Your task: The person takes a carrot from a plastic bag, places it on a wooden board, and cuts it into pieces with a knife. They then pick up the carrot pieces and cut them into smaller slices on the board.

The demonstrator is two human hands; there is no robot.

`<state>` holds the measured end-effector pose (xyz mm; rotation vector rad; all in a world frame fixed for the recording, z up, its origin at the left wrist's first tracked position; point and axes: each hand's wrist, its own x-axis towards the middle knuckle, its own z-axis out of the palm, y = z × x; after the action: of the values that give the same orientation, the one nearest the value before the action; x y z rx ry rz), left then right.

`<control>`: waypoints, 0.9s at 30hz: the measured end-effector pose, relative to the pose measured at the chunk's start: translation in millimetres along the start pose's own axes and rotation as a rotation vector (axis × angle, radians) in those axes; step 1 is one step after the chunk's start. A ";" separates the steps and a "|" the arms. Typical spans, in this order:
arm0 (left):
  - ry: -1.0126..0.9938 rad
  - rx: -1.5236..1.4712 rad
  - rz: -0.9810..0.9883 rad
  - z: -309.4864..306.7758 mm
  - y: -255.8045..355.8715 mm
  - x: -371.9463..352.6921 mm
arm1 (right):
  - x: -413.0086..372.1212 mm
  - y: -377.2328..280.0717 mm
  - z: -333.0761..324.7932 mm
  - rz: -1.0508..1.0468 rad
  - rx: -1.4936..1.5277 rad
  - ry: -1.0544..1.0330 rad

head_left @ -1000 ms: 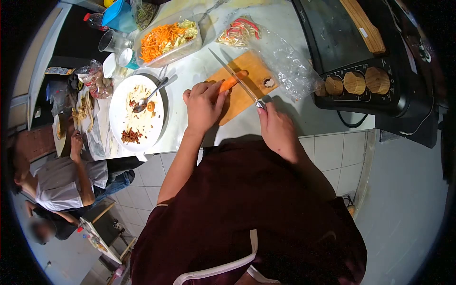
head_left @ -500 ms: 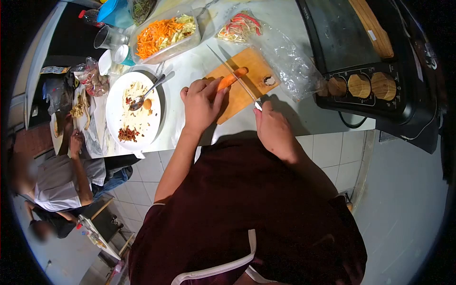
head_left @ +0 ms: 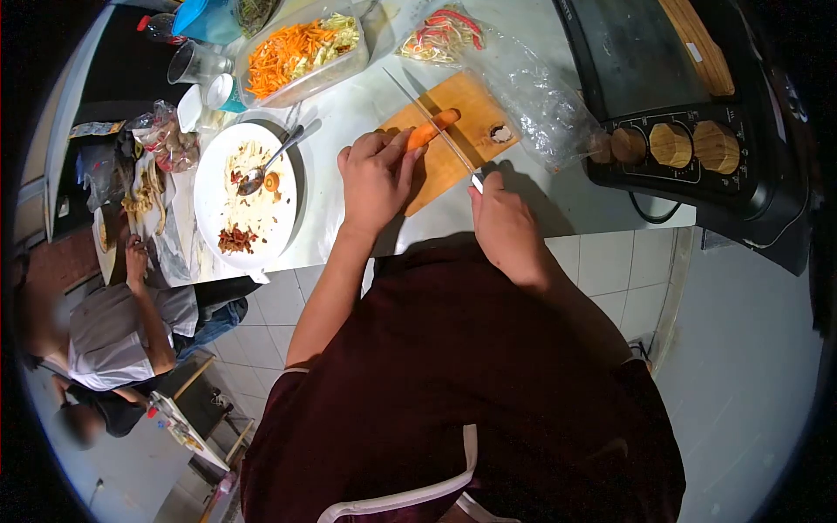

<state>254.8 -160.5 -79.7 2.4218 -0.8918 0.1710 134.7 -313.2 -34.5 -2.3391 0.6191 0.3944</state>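
Observation:
A peeled carrot (head_left: 422,136) lies on a wooden cutting board (head_left: 446,179), its left end gripped by the closed fingers of my left hand (head_left: 377,179). My right hand (head_left: 506,222) is wrapped round the white handle of a long knife (head_left: 449,142). The blade runs across the carrot, a short way from my left fingers, and its tip points up and left past the board. A short stretch of carrot shows to the right of the blade. Near the board's right edge is a small dark and pale round mark. My left palm hides the board's lower left part.
Left of my hands stands a white plate (head_left: 288,213) with a spoon (head_left: 253,181) and reddish scraps. Behind it is a plastic container (head_left: 336,74) of shredded carrot and cabbage. A clear plastic bag (head_left: 545,113) and an oven (head_left: 671,179) lie right. Two people are at far left.
The whole view has shifted slightly. The knife still lies across the carrot, and both hands keep their holds with hardly any movement.

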 end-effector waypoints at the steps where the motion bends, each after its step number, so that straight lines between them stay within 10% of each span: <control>1: -0.003 -0.003 -0.001 -0.2 0.6 0.4 | 1.0 1.3 1.0 -0.012 -0.019 0.008; 27: -0.021 0.024 0.055 1.5 -2.1 4.9 | 13.0 -2.6 15.1 0.052 -0.084 0.076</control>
<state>259.9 -162.7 -80.5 2.4268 -0.9714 0.1774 145.3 -305.4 -49.7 -2.4309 0.7140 0.3621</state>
